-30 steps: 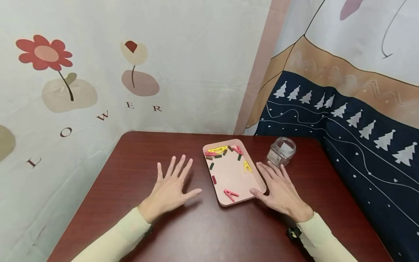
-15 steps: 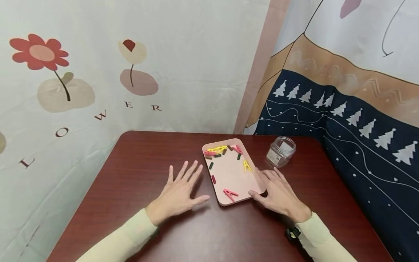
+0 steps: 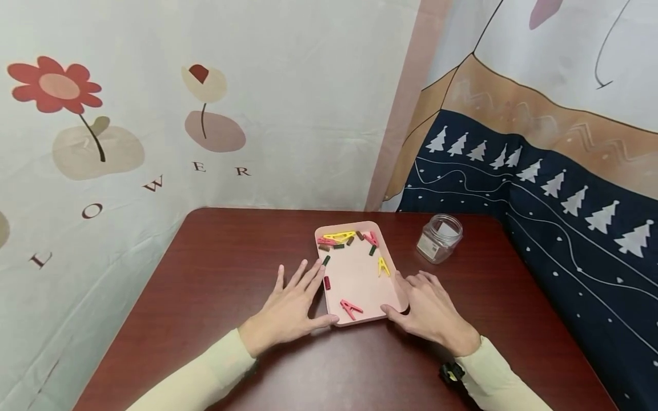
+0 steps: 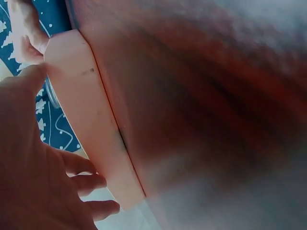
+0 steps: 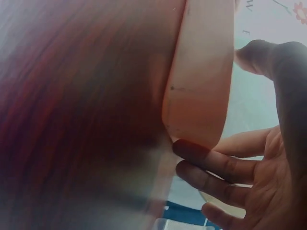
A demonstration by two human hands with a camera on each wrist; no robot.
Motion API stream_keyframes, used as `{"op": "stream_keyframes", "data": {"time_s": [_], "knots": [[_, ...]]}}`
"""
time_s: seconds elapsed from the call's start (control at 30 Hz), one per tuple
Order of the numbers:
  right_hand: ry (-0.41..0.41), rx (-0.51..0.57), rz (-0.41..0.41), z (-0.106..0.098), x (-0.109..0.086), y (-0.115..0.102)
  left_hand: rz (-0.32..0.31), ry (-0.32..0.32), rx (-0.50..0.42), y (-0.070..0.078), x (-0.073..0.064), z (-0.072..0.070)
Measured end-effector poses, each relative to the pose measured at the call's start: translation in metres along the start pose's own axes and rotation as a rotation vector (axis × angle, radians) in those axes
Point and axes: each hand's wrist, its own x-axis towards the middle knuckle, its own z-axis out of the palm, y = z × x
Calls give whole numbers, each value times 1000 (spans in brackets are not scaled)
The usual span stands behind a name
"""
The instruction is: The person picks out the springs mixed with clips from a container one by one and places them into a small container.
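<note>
In the head view a shallow pink tray (image 3: 360, 279) lies on the table. My left hand (image 3: 288, 314) is at its left side, fingers fairly straight, touching the wall, thumb near the near-left corner. My right hand (image 3: 432, 311) grips the near-right corner, bent fingers along the right wall and thumb at the near edge; the right wrist view shows the fingers against the tray wall (image 5: 199, 86). Inside lie a pink clothespin (image 3: 350, 309), a yellow clothespin (image 3: 383, 266), more clothespins at the far end, a dark red ridged piece (image 3: 327, 282) and several small green and brown pieces.
An uncapped clear jar (image 3: 439, 240) with a label stands behind my right hand. The dark red-brown table (image 3: 247, 257) meets a printed cloth wall (image 3: 288, 103) at the back. A navy tree-patterned cloth (image 3: 581, 274) hangs along the right edge.
My left hand has moved right until it touches the tray. The tray has shifted slightly left and turned a little, with my right hand following at its corner. The jar stays put.
</note>
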Motion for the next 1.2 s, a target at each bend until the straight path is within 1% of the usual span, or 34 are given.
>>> {"op": "stream_keyframes", "data": {"time_s": [0.13,0.23,0.33,0.47,0.6,0.77,0.9,1.0,1.1,1.2], "knots": [[3,-17,-21,-2,0,-6,1,-20,-34,-3,-2,-2],[0,-26,-38,-5,1,-8,7,-47,-58,-9,-1,-3],[1,-16,-52,-10,3,-8,25,-60,-72,-14,2,-4],[-18,9,-48,-18,7,-9,41,-76,-71,-19,4,-7],[-41,8,-27,-24,10,-9,43,-89,-69,-19,3,-8],[3,-21,-22,-28,16,-7,39,-85,-65,-16,1,-9],[57,-6,-39,-30,25,-6,38,-80,-56,-14,0,-9],[85,20,-64,-33,35,-6,39,-80,-42,-14,1,-8],[96,49,-96,-38,47,-9,40,-74,-38,-14,1,-8],[104,54,-142,-41,61,-11,39,-71,-32,-13,1,-9]]}}
